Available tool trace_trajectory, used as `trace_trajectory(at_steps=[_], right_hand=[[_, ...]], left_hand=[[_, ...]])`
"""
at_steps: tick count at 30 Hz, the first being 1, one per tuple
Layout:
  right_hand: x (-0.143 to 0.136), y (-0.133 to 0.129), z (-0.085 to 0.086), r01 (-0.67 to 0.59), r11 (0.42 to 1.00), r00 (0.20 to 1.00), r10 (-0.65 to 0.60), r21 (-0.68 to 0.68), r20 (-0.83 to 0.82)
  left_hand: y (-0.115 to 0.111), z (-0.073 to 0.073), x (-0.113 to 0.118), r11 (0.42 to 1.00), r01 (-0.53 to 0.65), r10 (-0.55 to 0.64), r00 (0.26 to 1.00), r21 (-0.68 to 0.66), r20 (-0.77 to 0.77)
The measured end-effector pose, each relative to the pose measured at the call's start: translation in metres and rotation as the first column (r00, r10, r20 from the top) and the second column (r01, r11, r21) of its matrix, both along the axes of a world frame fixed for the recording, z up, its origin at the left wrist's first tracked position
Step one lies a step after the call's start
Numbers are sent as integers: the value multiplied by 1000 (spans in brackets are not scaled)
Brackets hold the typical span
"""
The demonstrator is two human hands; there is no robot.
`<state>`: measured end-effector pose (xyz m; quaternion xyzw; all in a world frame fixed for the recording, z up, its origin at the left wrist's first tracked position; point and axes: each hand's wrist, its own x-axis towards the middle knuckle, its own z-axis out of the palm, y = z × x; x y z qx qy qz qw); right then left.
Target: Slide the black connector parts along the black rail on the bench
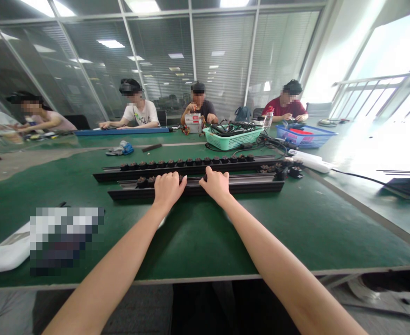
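Observation:
A long black rail (253, 187) with a grey inner channel lies crosswise in front of me on the green table. My left hand (170, 188) is closed over it, left of its middle, with the fingers curled on the far side. Just to the right, my right hand (216, 184) also grips the rail, its fingers bent over the top. Something small and dark shows at the right fingertips, too hidden to name. Several small black round parts (142, 182) sit in the rail's left portion. Behind lies a second black rail (102, 177), lined with a row of similar parts (180, 163).
Loose black parts (295, 172) lie at the rails' right end. Beyond stand a green basket (238, 138) of cables and a blue basket (305, 135). A glove (121, 148) lies far left, a white object (5, 249) near left. Several people sit across the table (198, 242).

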<state>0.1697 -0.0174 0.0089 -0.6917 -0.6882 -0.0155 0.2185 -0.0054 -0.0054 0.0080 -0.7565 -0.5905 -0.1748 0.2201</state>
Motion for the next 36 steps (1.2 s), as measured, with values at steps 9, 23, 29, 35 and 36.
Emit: trace_trajectory(at_steps=[9, 23, 29, 35, 36], right_hand=[[0, -2, 2, 3, 1000, 1000, -3, -15, 18], [4, -1, 3, 9, 1000, 1000, -9, -27, 4], [7, -1, 2, 19, 999, 1000, -19, -28, 5], [7, -1, 1, 16, 1000, 1000, -16, -17, 1], [7, 0, 1, 19, 1000, 1000, -19, -16, 3]], left_hand=[[1, -1, 1, 1000, -1, 1, 1000, -6, 2], [1, 0, 1, 1000, -6, 6, 1000, -14, 11], [1, 0, 0, 1000, 4, -3, 1000, -17, 26], [1, 0, 0, 1000, 0, 0, 1000, -11, 13], [2, -1, 0, 1000, -2, 2, 1000, -9, 11]])
